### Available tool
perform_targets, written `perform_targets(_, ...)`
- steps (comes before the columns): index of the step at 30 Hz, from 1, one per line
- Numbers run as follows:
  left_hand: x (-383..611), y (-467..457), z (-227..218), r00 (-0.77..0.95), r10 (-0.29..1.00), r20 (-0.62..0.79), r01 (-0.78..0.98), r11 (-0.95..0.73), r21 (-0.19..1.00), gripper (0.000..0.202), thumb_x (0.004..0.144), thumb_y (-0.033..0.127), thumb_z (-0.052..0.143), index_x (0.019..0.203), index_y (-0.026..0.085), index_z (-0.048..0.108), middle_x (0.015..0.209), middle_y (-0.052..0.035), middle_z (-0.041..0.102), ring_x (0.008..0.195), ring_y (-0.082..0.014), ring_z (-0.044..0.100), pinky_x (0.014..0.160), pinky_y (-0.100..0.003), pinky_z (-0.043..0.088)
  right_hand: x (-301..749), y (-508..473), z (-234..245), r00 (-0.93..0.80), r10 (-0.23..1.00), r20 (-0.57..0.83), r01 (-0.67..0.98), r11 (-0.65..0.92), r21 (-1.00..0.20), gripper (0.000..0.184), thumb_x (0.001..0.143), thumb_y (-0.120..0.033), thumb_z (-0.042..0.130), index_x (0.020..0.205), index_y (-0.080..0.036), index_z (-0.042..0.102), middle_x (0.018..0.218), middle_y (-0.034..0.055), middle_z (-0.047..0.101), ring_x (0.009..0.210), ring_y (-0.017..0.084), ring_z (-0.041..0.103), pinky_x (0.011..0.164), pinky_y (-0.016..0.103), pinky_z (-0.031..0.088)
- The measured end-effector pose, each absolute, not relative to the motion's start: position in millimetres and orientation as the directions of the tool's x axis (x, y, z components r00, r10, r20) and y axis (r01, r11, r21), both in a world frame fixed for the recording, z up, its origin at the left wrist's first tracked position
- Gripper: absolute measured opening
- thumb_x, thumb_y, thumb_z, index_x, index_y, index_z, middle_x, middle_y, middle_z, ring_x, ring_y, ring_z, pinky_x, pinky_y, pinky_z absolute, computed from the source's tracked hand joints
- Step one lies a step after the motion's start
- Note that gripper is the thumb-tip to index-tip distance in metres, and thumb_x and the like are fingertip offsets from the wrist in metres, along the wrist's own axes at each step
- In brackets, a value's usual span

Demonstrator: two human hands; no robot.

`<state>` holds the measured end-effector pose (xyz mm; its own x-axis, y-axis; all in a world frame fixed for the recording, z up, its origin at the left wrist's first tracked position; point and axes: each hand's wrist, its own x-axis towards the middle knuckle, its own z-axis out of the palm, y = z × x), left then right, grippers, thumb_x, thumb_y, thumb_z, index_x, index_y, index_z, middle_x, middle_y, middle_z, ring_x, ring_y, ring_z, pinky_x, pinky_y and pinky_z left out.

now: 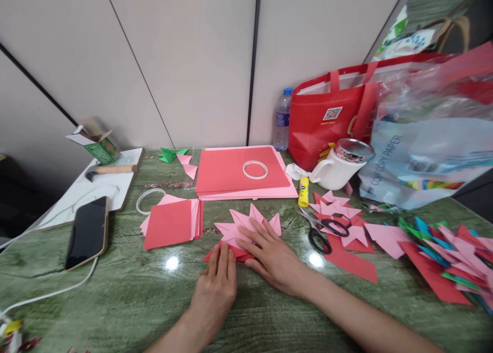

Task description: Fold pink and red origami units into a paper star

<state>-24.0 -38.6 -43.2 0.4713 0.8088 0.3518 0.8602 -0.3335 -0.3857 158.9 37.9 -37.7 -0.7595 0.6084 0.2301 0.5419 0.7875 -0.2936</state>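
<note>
My left hand (216, 286) lies flat on the green table, fingers together, its tips on the red underside of a folded paper piece (246, 225) made of pink points. My right hand (269, 253) rests on the same piece from the right, fingers stretched out and pressing on the pink and red layers. Neither hand grips anything. A stack of square red and pink sheets (171, 222) lies just to the left of the piece.
Scissors (321, 230), a yellow glue stick (303, 190) and a white mug (341, 165) sit to the right, with more folded paper shapes (442, 255) beyond. A phone (88, 232) lies at left. Large red sheets (242, 175), a bottle (283, 119) and a red bag (331, 119) stand behind.
</note>
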Motion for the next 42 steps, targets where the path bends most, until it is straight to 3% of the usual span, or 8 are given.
perform_targets(22, -18.3, -36.6, -38.4, 0.440, 0.805, 0.399, 0.876, -0.286, -0.388, 0.040, 0.078, -0.003, 0.034, 0.103, 0.003, 0.065, 0.109, -0.0220, 0.066, 0.098, -0.0260, 0.065, 0.068, -0.026, 0.055, 158.8, 36.9, -34.2, -0.756, 0.620, 0.209, 0.551, 0.776, -0.308, 0.041, 0.094, -0.041, 0.037, 0.131, -0.025, 0.046, 0.142, 0.0038, 0.041, 0.137, 0.027, 0.021, 0.110, 0.052, 0.020)
perform_targets(26, -17.6, -37.0, -40.0, 0.423, 0.813, 0.400, 0.884, -0.273, -0.381, 0.040, 0.078, -0.002, 0.034, 0.104, 0.005, 0.064, 0.110, -0.0205, 0.066, 0.100, -0.0253, 0.064, 0.065, -0.024, 0.055, 158.7, 37.1, -35.4, -0.757, 0.611, 0.230, 0.541, 0.784, -0.304, 0.040, 0.093, -0.038, 0.039, 0.130, -0.025, 0.046, 0.141, 0.0041, 0.042, 0.137, 0.026, 0.021, 0.110, 0.053, 0.022)
perform_targets(31, -19.5, -37.3, -42.8, 0.431, 0.814, 0.388, 0.879, -0.283, -0.383, 0.041, 0.078, 0.000, 0.037, 0.107, 0.008, 0.064, 0.112, -0.0168, 0.066, 0.103, -0.0253, 0.062, 0.072, -0.028, 0.054, 158.4, 36.9, -35.6, -0.753, 0.605, 0.260, 0.537, 0.793, -0.289, 0.037, 0.094, -0.033, 0.040, 0.130, -0.025, 0.047, 0.139, 0.0059, 0.044, 0.136, 0.025, 0.022, 0.109, 0.054, 0.023)
perform_targets(42, -24.3, -39.1, -39.3, 0.423, 0.860, 0.285, 0.890, -0.337, -0.307, 0.045, 0.076, -0.001, 0.041, 0.113, 0.014, 0.061, 0.119, -0.0141, 0.062, 0.110, -0.0252, 0.057, 0.076, -0.030, 0.054, 159.0, 37.2, -35.1, -0.758, 0.606, 0.243, 0.538, 0.790, -0.293, 0.042, 0.092, -0.039, 0.043, 0.131, -0.024, 0.046, 0.141, 0.0061, 0.041, 0.137, 0.026, 0.021, 0.109, 0.054, 0.022)
